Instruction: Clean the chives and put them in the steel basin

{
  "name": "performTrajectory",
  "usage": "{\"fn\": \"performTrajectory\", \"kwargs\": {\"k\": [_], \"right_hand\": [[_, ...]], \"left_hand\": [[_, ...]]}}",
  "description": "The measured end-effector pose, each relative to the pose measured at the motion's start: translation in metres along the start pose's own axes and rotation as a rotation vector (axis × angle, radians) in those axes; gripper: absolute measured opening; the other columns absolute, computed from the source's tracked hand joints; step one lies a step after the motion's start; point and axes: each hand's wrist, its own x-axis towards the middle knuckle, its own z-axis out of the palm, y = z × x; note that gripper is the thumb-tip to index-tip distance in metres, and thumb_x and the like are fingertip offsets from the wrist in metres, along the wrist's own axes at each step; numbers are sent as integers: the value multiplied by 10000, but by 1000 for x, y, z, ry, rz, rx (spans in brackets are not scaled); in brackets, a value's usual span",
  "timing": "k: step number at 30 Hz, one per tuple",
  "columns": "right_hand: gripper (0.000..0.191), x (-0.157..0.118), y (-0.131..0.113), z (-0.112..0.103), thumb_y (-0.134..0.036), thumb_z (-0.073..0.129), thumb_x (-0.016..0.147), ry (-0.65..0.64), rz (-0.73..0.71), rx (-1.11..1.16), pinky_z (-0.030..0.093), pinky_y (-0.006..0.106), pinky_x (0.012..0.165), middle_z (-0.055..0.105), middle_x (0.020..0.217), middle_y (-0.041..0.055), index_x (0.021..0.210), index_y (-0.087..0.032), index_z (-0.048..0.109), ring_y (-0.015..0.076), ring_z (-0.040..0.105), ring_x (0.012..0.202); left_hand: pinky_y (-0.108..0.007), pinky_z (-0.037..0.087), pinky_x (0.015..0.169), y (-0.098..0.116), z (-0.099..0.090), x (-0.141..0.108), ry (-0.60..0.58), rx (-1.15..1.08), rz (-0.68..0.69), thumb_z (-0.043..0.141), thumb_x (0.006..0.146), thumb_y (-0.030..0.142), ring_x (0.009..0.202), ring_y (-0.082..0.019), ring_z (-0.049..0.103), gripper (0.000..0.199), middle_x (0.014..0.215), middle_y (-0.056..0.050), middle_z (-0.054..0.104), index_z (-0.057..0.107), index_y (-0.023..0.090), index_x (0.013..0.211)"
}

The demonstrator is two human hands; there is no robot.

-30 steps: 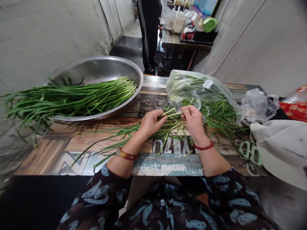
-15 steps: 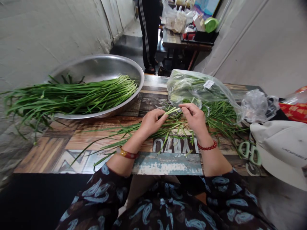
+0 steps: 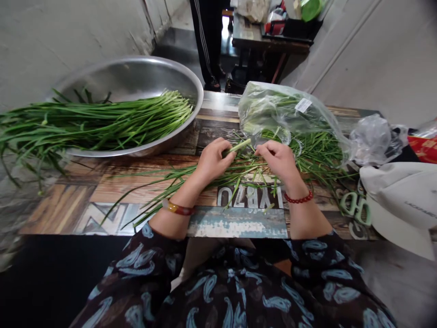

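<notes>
My left hand point(image 3: 215, 159) is closed around a few garlic chives point(image 3: 241, 146), their pale stem ends poking out to the right past thumb and fingers. Their long green leaves trail under my left forearm over the table. Just right of those stem ends is my right hand point(image 3: 278, 160), its thumb and fingers pinched together; whatever is between them is too small to make out. Loose chive bits and trimmings point(image 3: 257, 175) lie below and between both hands. Behind my right hand, more chives point(image 3: 321, 148) spill from a clear plastic bag point(image 3: 280, 109).
A big steel basin point(image 3: 197, 109) at left holds a thick bunch of chives point(image 3: 119, 120) overhanging its rim. At right are green-handled scissors point(image 3: 355, 207), a pale cap point(image 3: 403, 205) and a crumpled plastic bag point(image 3: 372, 136). A person's dark-trousered legs point(image 3: 208, 41) stand beyond the table.
The view has tilted down slightly. The stem ends in my left hand now stand apart from my right fingers, which have drawn in tighter; before, they were at the stem tips.
</notes>
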Motion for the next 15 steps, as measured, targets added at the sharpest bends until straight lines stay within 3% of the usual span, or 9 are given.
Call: {"fn": "performTrajectory", "kwargs": {"k": [3,5,12,15], "right_hand": [[164,0,-4,-10,-297,655,876,-261,-208,-138,462,358,811,718,805,26,753,-228,740,193,632,791],[122,-1,-3,-12,-256,658,875,-354,-280,-204,439,388,872,731,867,29,809,-247,761,208,637,851],[39,-5,7,-9,-273,728,831,-405,-325,-393,392,429,884,709,935,46,821,-270,766,246,581,906],[90,-4,2,-9,-255,680,864,-387,-311,-350,402,428,901,707,907,41,797,-247,739,235,596,898]], "left_hand": [[-256,380,712,-1,-3,1,-5,-93,-58,538,842,169,739,-139,502,91,742,2,569,586,155,766],[-246,374,689,-1,-5,0,-15,-167,-105,519,832,165,712,-129,490,96,726,14,565,614,147,822],[-240,363,653,-1,-3,-1,-105,-339,-170,527,882,327,662,-117,468,267,652,21,526,636,125,747],[-231,364,637,-1,0,-2,-155,-376,-174,542,868,335,668,-118,467,272,650,18,524,625,127,714]]}}
